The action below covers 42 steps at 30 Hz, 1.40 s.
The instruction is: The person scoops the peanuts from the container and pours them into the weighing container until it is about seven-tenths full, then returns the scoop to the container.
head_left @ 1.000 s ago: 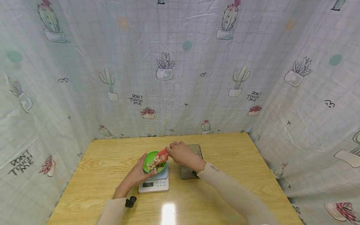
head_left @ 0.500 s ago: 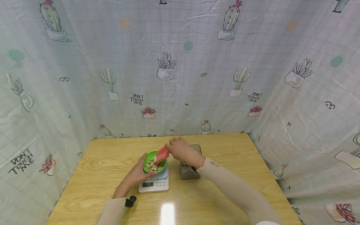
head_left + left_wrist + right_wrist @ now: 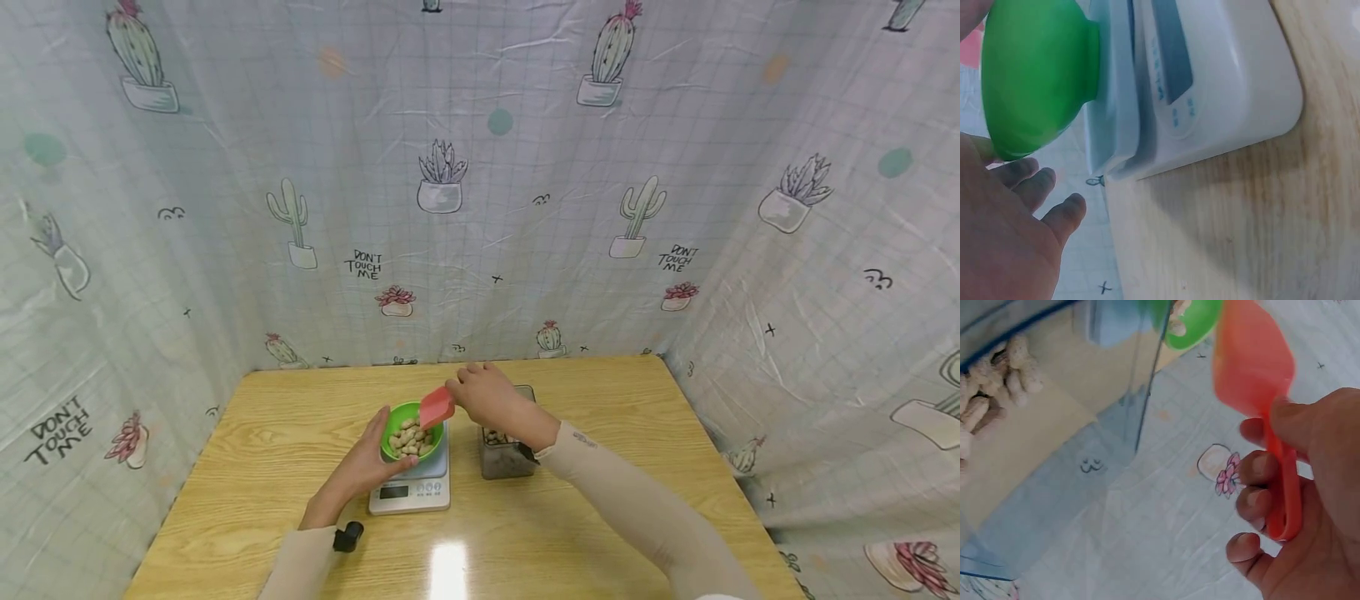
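A green bowl (image 3: pixel 402 413) holding several unshelled peanuts (image 3: pixel 410 439) stands on the white kitchen scale (image 3: pixel 417 497). My left hand (image 3: pixel 365 457) grips the bowl from the left, thumb at its near rim and forefinger at the far side; the other fingers spread beside it in the left wrist view. With my right hand (image 3: pixel 487 402) I hold a red scoop (image 3: pixel 1254 359) by its handle, fingers curled round it. The scoop is tipped over the bowl's right rim, and no peanuts show in it.
Right of the scale stands a clear plastic box (image 3: pixel 507 461) with more peanuts, partly hidden under my right forearm. The wooden table (image 3: pixel 600 500) ends at a cactus-print curtain (image 3: pixel 480 275) behind and at both sides.
The scoop, holding peanuts a second ago, has tipped and its peanuts have gone into the bowl. My right hand has shifted slightly up and right. My left hand stays on the bowl.
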Tool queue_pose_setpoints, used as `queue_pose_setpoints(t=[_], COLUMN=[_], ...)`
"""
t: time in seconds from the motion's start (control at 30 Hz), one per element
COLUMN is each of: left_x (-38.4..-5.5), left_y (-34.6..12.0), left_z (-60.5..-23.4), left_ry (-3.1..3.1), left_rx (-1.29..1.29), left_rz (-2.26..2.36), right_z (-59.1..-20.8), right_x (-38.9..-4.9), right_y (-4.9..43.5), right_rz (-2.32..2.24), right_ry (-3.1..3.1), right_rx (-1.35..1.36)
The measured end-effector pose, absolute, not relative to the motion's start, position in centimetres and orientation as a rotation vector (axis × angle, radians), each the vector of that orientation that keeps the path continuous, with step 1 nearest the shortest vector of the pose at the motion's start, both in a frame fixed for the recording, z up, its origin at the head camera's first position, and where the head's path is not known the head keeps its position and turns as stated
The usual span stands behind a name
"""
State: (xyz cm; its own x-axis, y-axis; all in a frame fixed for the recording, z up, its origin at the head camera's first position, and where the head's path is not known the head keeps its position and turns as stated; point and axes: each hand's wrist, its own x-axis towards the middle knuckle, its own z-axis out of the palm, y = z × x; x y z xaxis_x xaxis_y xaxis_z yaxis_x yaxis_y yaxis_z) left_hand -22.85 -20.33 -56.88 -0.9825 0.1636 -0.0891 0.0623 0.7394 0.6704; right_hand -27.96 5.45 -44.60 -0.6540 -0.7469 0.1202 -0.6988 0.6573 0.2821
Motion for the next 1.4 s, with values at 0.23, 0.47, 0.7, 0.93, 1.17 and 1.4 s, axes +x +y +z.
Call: queue_pose_setpoints(t=[0.23, 0.47, 0.7, 0.93, 1.17, 1.4], left_x=[-22.2, -21.8, -21.6, -21.9, -22.5, -22.9], left_y=[-20.4, -20.0, -18.9, -17.1, -15.0, -12.6], left_z=[-54.9, -53.6, -52.5, -51.2, -50.5, -50.3], left_ry=[2.859, 2.929, 2.932, 2.918, 2.918, 2.892], left_rx=[0.227, 0.290, 0.333, 0.417, 0.529, 0.623], left_rz=[1.071, 1.065, 1.094, 1.145, 1.149, 1.094], right_z=[-45.4, -45.8, -44.8, -44.0, -43.8, -43.7], right_x=[-28.0, -27.8, -27.3, -26.7, -26.6, -26.8], right_y=[7.1, 9.3, 11.9, 14.3, 16.4, 17.8], right_rz=[-0.067, 0.048, 0.083, 0.085, -0.043, -0.162], right_ry=[-2.674, -2.620, -2.585, -2.518, -2.449, -2.437], right_rx=[1.168, 1.136, 1.076, 1.071, 1.068, 1.087])
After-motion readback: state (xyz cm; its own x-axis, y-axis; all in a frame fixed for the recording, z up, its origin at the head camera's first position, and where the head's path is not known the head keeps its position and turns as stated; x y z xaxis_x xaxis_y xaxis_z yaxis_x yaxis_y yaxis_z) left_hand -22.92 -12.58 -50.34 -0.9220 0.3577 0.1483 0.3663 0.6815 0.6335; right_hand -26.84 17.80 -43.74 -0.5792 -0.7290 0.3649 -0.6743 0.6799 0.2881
